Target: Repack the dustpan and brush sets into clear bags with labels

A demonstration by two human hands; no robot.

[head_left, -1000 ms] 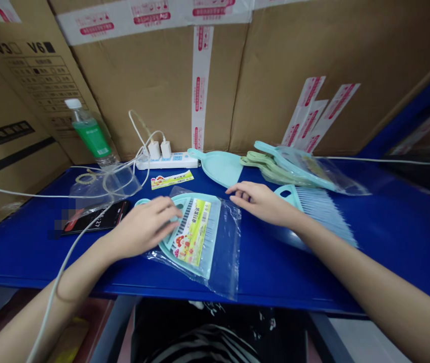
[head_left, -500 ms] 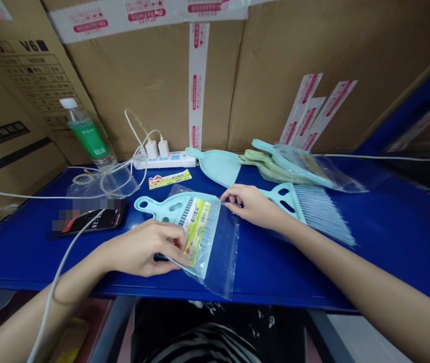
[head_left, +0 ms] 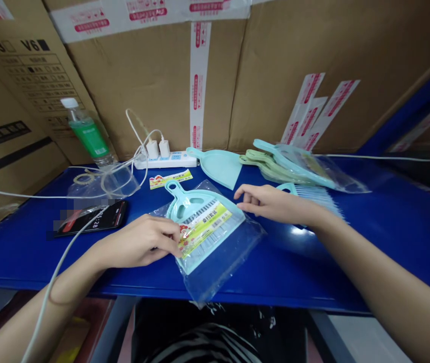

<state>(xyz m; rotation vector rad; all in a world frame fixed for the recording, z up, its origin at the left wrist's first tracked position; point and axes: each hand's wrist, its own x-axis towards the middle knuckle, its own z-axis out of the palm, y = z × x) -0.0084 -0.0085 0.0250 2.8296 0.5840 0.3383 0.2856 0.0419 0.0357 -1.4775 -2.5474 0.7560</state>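
A light-blue dustpan and brush set (head_left: 195, 209) lies in a clear plastic bag (head_left: 218, 275) with a yellow-green label card (head_left: 205, 229). Its handle points away from me, slightly left. My left hand (head_left: 139, 242) is closed on the left edge of the set, thumb and fingers at the end of the label. By the set's right corner my right hand (head_left: 265, 201) hovers with loosely bent fingers, the thumb apart from the index finger; nothing shows in it. Behind that forearm lies a loose light-blue brush (head_left: 318, 196), partly hidden.
Farther back on the blue table (head_left: 294, 272) are a loose dustpan (head_left: 220, 166), a label card (head_left: 171, 179), stacked bagged sets (head_left: 294, 161) and a power strip (head_left: 177, 160). To the left are a phone (head_left: 94, 217), a bottle (head_left: 89, 133) and white cables. Cardboard boxes (head_left: 142, 85) stand behind.
The bagged set has turned clockwise, its handle swinging away from me and to the right. My right hand has shifted right, covering more of the loose brush. My left hand moved slightly left.
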